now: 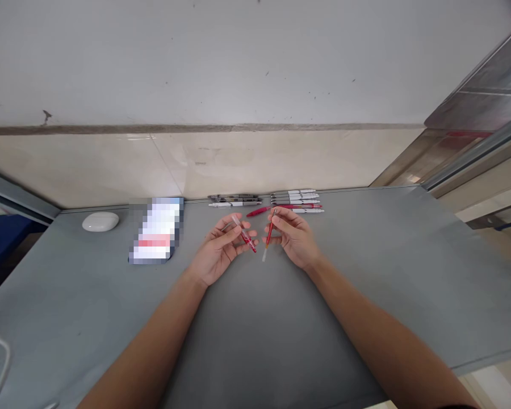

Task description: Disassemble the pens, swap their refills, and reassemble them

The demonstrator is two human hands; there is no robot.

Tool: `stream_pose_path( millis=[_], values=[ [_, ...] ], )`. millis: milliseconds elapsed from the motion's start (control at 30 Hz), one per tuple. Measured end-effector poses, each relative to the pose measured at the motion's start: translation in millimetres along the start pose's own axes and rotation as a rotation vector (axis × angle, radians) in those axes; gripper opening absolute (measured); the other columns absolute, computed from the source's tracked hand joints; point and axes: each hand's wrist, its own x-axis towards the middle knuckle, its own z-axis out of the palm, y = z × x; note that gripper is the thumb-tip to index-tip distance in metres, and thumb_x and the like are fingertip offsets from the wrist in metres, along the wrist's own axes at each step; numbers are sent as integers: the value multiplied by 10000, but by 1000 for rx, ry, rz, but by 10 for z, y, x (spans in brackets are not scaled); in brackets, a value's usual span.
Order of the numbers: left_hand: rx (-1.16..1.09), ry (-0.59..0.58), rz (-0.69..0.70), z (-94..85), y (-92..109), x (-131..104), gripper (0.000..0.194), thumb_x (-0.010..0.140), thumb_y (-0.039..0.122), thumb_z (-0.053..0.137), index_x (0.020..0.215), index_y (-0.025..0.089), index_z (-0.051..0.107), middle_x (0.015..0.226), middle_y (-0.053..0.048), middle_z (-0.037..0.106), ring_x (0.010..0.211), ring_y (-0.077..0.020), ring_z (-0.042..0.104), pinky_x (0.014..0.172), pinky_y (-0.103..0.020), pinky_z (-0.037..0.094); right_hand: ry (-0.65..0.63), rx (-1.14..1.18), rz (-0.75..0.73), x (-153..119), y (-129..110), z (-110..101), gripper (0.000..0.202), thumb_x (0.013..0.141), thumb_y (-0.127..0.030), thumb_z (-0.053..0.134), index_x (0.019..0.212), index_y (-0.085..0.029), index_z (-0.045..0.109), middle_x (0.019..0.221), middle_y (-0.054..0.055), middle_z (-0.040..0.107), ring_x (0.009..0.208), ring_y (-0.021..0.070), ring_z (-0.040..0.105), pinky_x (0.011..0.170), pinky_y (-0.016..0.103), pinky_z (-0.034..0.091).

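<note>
Between the thumb and fingers of my left hand (pixel 215 254) is a red and clear pen barrel (pixel 247 240), tilted with its red end toward me. My right hand (pixel 297 240) pinches a thin red pen refill (pixel 269 234), its pale, clear end pointing down and toward me. The refill and the barrel are apart, held just above the grey table. Just beyond the hands lies a dark pink pen part (pixel 258 212). Several black and white pens (pixel 235 198) lie behind my left hand, and several white pens (pixel 296 199) lie behind my right.
Left of my hands, a phone with a blurred screen (pixel 157 230) lies on the grey table (pixel 366 238). A white rounded case or mouse (pixel 100 221) sits farther left. The tiled wall (pixel 281 159) borders the table's far edge. A pale curved object (pixel 4 363) shows at lower left.
</note>
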Motion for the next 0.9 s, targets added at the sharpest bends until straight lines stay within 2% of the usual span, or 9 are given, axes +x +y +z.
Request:
stream_pose_path(
  millis=[167,367,900],
  values=[
    [36,36,18,36,11,-6,183,809,148,688,971,194,616,918,-5,661,910,-192,675,798,-362,581,50,3,-33,0,-12,6,169,735,-290,750,879,-243,676,836,-23,610,720,117,616,629,317,613],
    [85,106,62,-8,-18,18,176,778,176,726,894,183,594,925,-6,651,888,-180,674,725,-330,598,68,-6,-56,10,-7,-4,155,733,-294,750,854,-247,665,848,-29,593,710,110,605,649,323,609],
    [132,78,93,-25,-41,19,196,780,174,726,834,186,539,862,16,624,886,-169,669,747,-325,588,97,-14,-58,8,-13,5,184,690,-293,782,812,-238,656,828,-27,580,716,116,601,660,328,606]
  ],
)
